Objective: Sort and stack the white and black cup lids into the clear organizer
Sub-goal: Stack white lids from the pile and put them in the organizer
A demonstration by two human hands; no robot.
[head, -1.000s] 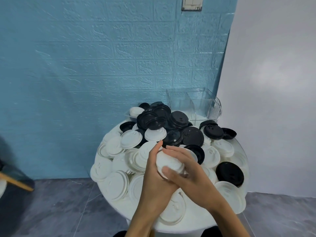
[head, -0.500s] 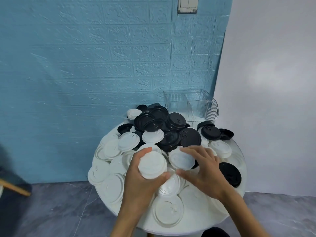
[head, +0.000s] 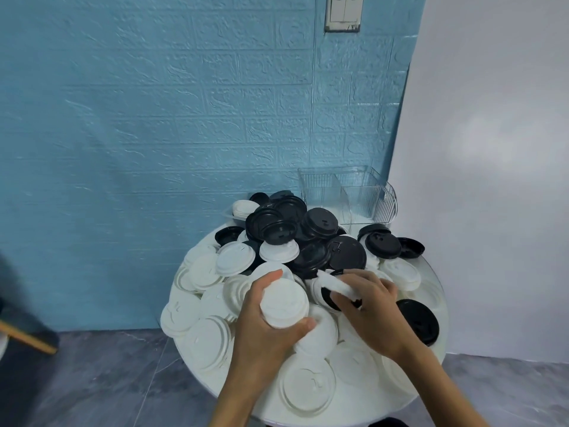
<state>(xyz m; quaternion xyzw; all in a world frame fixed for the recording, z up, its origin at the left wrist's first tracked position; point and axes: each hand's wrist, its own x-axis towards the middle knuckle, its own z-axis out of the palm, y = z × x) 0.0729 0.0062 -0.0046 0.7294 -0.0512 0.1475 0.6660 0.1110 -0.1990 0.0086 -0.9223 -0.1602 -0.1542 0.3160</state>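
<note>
Grip: left hand, lower centre of frame, curled round a stack of white lids, tops facing up toward the camera, stack axis roughly upright. Right hand, just right of it, pinches a single white lid tilted on edge above a black lid. The single lid lies right of the stack, close; the right hand is nearer. Clear organizer, centre right of frame behind the pile on the round table, appears to hold no lids.

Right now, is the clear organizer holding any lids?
Empty: through the clear organizer walls, no lids show in either compartment.
</note>
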